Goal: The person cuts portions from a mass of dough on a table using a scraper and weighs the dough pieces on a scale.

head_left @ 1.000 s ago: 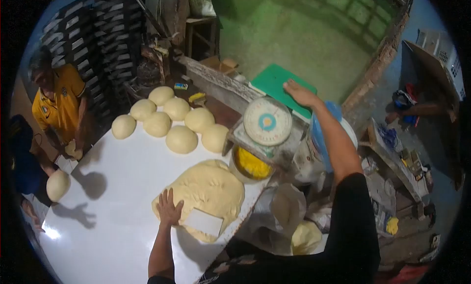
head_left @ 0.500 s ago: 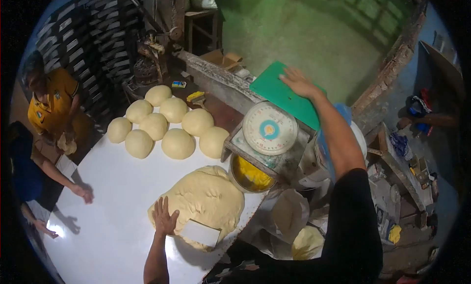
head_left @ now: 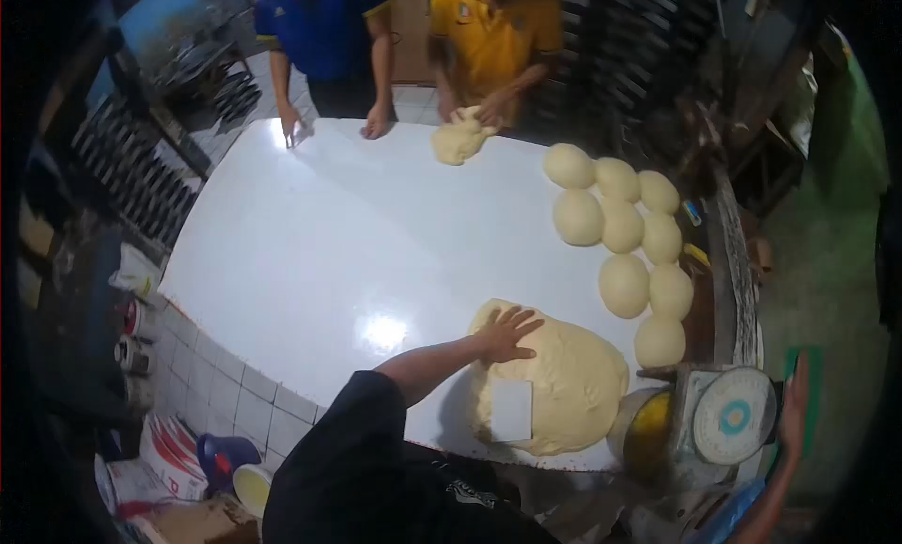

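Note:
A large slab of pale dough (head_left: 573,380) lies on the white table near its front edge. My left hand (head_left: 507,337) rests on its far left part, fingers spread. Just below that hand, a flat white rectangular plate (head_left: 512,411) lies against the dough; it looks like a dough scraper. My right hand (head_left: 794,408) is flat against the green board (head_left: 804,375) on the dial scale (head_left: 734,416), seen nearly edge-on. Beside the scale, a metal bowl (head_left: 615,431) holds something yellow.
Several round dough balls (head_left: 622,226) sit along the right of the white table (head_left: 310,243). Across it, a person in yellow (head_left: 498,37) handles a dough piece (head_left: 458,142). Another, in blue (head_left: 324,32), stands with hands at the edge. Buckets and bags (head_left: 174,459) are lower left.
The view has swung left, bringing the whole table and both people into sight. My left hand stays on the dough and my right at the green board. The person in yellow's dough now touches the table.

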Demonstrator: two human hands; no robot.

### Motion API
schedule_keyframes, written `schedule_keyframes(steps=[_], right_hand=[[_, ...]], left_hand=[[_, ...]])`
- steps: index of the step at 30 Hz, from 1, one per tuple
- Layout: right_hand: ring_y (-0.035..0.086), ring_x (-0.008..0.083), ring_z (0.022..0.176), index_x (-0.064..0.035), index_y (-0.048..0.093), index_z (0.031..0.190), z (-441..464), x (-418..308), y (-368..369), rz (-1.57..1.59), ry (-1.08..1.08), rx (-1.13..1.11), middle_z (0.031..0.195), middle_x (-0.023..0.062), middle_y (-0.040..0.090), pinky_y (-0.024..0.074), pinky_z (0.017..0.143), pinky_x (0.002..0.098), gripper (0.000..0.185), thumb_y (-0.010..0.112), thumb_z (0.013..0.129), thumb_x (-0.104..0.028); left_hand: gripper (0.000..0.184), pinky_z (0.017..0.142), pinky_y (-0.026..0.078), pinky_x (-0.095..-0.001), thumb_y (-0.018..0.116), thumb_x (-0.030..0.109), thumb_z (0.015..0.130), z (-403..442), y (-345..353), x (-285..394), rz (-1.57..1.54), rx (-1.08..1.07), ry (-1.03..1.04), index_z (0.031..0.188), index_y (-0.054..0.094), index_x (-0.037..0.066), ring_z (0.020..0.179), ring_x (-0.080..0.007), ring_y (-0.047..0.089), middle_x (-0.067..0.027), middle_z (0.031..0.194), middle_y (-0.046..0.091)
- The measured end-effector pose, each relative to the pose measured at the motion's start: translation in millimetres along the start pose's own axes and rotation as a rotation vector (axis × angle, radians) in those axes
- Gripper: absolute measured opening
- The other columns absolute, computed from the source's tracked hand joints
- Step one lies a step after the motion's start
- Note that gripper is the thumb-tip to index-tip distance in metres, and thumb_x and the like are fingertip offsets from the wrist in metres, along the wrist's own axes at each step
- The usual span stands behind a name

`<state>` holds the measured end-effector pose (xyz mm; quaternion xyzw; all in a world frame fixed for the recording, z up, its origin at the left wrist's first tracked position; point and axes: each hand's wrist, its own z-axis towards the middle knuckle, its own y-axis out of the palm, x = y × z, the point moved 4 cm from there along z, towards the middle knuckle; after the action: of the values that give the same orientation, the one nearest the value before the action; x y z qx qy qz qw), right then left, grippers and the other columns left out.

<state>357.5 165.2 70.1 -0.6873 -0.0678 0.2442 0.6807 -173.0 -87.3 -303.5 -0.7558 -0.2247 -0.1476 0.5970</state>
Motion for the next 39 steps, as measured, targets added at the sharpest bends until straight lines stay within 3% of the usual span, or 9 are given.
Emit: schedule_keyframes(steps=[7,11,19,21,25,31,33,35,39], right_hand=[[0.017,0.0316,0.158,-0.0032,0.027,0.162,-149.3,79.0,13.9,0.022,0.286,0.236,0.170,0.0185,0.019,0.0126,0.128,0.0405,0.060,0.042,0.111,-0.030],[0.024,0.0371,0.155,0.0021,0.025,0.161,-146.8,-51.6,32.2,-0.630,0.324,0.166,0.166,0.0237,0.027,0.0189,0.126,0.0456,0.065,0.046,0.110,-0.033],[0.040,0.0286,0.148,-0.0049,0.026,0.162,-148.5,-300.2,91.7,0.550,0.096,0.143,0.164,0.0158,0.038,0.0285,0.121,0.0373,0.062,0.049,0.109,-0.027],[0.052,0.0248,0.136,-0.0044,0.036,0.159,-164.4,-268.6,150.9,0.578,0.125,0.212,0.158,0.0140,0.047,0.0384,0.115,0.0377,0.057,0.049,0.110,-0.031],[0.037,0.0348,0.149,-0.0027,0.040,0.155,-217.5,-247.3,325.9,0.563,0.213,-0.162,0.158,0.0239,0.041,0.0307,0.121,0.0370,0.062,0.057,0.105,-0.035],[0.029,0.0378,0.153,-0.0045,0.033,0.159,-224.1,-224.4,440.9,-0.054,0.454,0.177,0.164,0.0248,0.030,0.0276,0.122,0.0456,0.066,0.051,0.106,-0.040],[0.038,0.0402,0.148,-0.0044,0.037,0.157,-232.1,-222.5,443.2,0.039,0.378,0.236,0.159,0.0263,0.039,0.0335,0.119,0.0456,0.067,0.053,0.104,-0.043],[0.050,0.0443,0.137,-0.0037,0.042,0.154,-239.1,-249.5,372.7,0.518,0.272,-0.292,0.149,0.0279,0.050,0.0414,0.113,0.0459,0.066,0.057,0.102,-0.042],[0.059,0.0451,0.122,-0.0012,0.055,0.138,-200.5,-292.3,396.6,0.523,0.217,0.172,0.131,0.0270,0.063,0.0476,0.103,0.0479,0.060,0.076,0.090,-0.031]], left_hand=[[0.088,0.122,0.012,-0.0694,0.047,0.072,0.096,-1.9,-8.3,2.9,-0.019,-0.025,0.095,0.166,0.017,0.028,0.159,-0.0373,0.007,-0.0106,0.172,0.014],[0.087,0.122,0.011,-0.0693,0.046,0.071,0.097,-4.7,-3.3,-0.1,-0.056,-0.034,0.105,0.166,0.016,0.027,0.159,-0.0371,0.005,-0.0108,0.173,0.012],[0.083,0.121,0.021,-0.0641,0.064,0.052,0.094,-10.7,22.5,-38.5,-0.053,-0.001,0.234,0.161,0.032,0.014,0.155,-0.0388,0.022,-0.0166,0.169,0.024],[0.076,0.115,0.036,-0.0535,0.074,0.036,0.091,-24.1,19.8,-48.1,-0.104,0.190,0.484,0.152,0.042,0.003,0.142,-0.0414,0.042,-0.0220,0.153,0.048],[0.080,0.121,0.019,-0.0657,0.054,0.052,0.101,-52.8,-4.6,-31.7,0.041,0.061,0.366,0.165,0.020,0.018,0.156,-0.0431,0.017,-0.0163,0.171,0.017],[0.078,0.122,0.016,-0.0655,0.049,0.054,0.103,-51.4,5.8,-30.6,0.041,0.043,0.316,0.165,0.019,0.017,0.156,-0.0453,0.012,-0.0170,0.171,0.014],[0.078,0.121,0.015,-0.0661,0.049,0.052,0.103,-45.0,6.4,-26.8,0.095,0.028,0.282,0.165,0.019,0.017,0.156,-0.0464,0.014,-0.0177,0.171,0.014],[0.078,0.121,0.015,-0.0666,0.050,0.050,0.103,-45.9,10.3,-32.6,0.117,0.027,0.225,0.165,0.019,0.016,0.155,-0.0475,0.017,-0.0183,0.171,0.014],[0.073,0.122,0.025,-0.0558,0.055,0.047,0.102,-21.4,-27.3,-10.3,-0.038,-0.113,0.290,0.161,0.033,0.012,0.149,-0.0440,0.033,-0.0223,0.157,0.045]])
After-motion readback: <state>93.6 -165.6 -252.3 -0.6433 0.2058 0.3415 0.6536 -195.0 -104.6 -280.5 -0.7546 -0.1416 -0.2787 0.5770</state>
